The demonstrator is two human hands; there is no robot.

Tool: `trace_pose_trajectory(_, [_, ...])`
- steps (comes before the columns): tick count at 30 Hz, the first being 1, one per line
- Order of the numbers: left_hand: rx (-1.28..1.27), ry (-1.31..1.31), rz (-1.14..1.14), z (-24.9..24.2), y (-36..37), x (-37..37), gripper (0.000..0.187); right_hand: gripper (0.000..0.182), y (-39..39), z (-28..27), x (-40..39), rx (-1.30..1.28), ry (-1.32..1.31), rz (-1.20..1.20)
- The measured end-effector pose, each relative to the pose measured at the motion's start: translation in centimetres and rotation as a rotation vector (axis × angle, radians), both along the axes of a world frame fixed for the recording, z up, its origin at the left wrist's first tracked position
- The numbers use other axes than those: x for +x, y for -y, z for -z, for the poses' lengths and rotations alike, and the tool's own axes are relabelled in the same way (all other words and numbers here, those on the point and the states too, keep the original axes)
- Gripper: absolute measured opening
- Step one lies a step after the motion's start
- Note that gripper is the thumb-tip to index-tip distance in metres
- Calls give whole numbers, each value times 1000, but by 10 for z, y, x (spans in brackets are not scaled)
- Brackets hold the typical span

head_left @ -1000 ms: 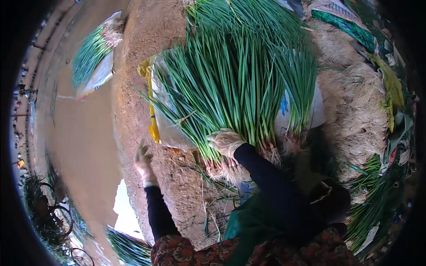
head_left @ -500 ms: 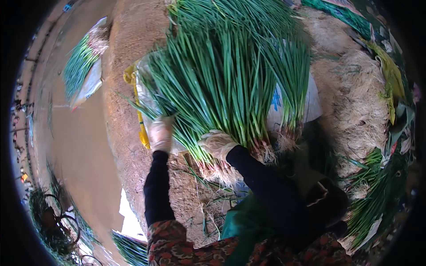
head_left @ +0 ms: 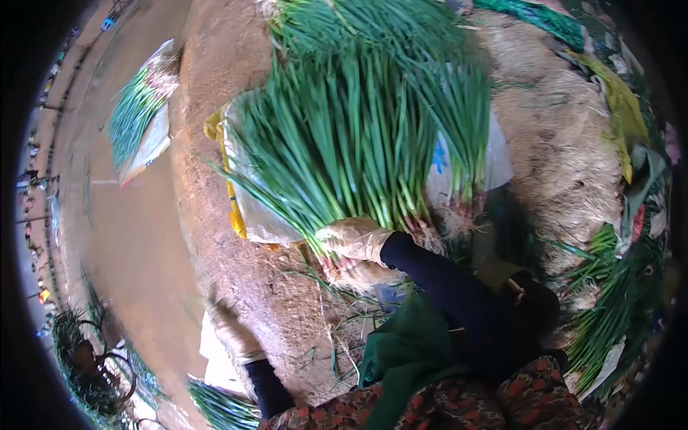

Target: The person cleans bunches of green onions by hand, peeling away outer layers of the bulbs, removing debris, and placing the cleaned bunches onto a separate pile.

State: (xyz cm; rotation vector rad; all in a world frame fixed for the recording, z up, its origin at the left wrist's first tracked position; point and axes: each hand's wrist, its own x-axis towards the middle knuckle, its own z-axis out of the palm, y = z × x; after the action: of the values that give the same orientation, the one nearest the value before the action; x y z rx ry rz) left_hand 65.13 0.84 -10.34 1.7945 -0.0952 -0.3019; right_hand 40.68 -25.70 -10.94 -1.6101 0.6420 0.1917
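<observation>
A thick spread of spring onions lies on a white sack, green leaves pointing away and pale roots towards me. My right hand, in a pale glove, is closed over the lower stalks on the left side of the spread, just above the roots. My left hand, also gloved, is down at the lower left, apart from the spread and over the edge of the brown ground. Motion smears its fingers, and a dark greenish blur shows at their tips; I cannot tell whether they hold it.
Another spring onion bundle lies on a sack at the upper left, beside wet brown ground. Loose roots cover the right side. More onions lie at the lower right, and a bundle at the bottom left.
My left hand has moved from the left edge of the onion leaves down and left towards me. My right hand stays on the lower stalks.
</observation>
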Motion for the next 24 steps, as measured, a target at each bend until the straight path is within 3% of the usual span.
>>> trace_pose_trajectory(1, [-79,-35,207,-7,37,-40,28,41,-4,16,-6,-78,83,41])
trace_pose_trajectory(4, [-144,-95,563,-11,124,-145,20,64,18,-26,-32,175,168,81])
trace_pose_trajectory(5, [-164,-131,707,-16,144,-176,18,66,25,-56,-46,312,216,143])
trace_pose_trajectory(7, [-250,-366,930,-46,171,-228,14,59,35,-83,-69,346,379,385])
trace_pose_trajectory(8, [-395,-393,1016,-30,180,-250,14,50,41,-109,-95,207,366,426])
trace_pose_trajectory(11, [-353,-49,1304,-43,210,-300,23,34,40,-163,-183,-70,416,751])
trace_pose_trajectory(13, [-510,98,1429,-97,219,-338,28,32,2,-228,-267,-420,203,1060])
trace_pose_trajectory(14, [-574,-21,1480,-123,216,-361,30,32,-19,-228,-311,-620,219,1229])
trace_pose_trajectory(16, [-589,-163,1540,-164,213,-396,30,30,-71,-203,-404,-1218,-213,1264])
trace_pose_trajectory(17, [-565,-164,1525,-173,210,-409,29,28,-108,-189,-427,-1419,-558,1266])
trace_pose_trajectory(18, [-591,-247,1624,-161,216,-417,28,27,-158,-171,-442,-1370,-551,1311])
trace_pose_trajectory(19, [-611,-316,1693,-150,222,-423,26,29,-198,-127,-458,-1131,-948,1107])
trace_pose_trajectory(21, [-739,-312,1849,-199,195,-468,24,28,-320,-43,-479,-621,-1098,771])
trace_pose_trajectory(23, [-715,-358,1799,-224,156,-514,23,32,-404,-20,-509,-450,-1015,911])
trace_pose_trajectory(24, [-705,-162,1879,-235,146,-530,24,34,-434,-21,-524,-360,-980,955])
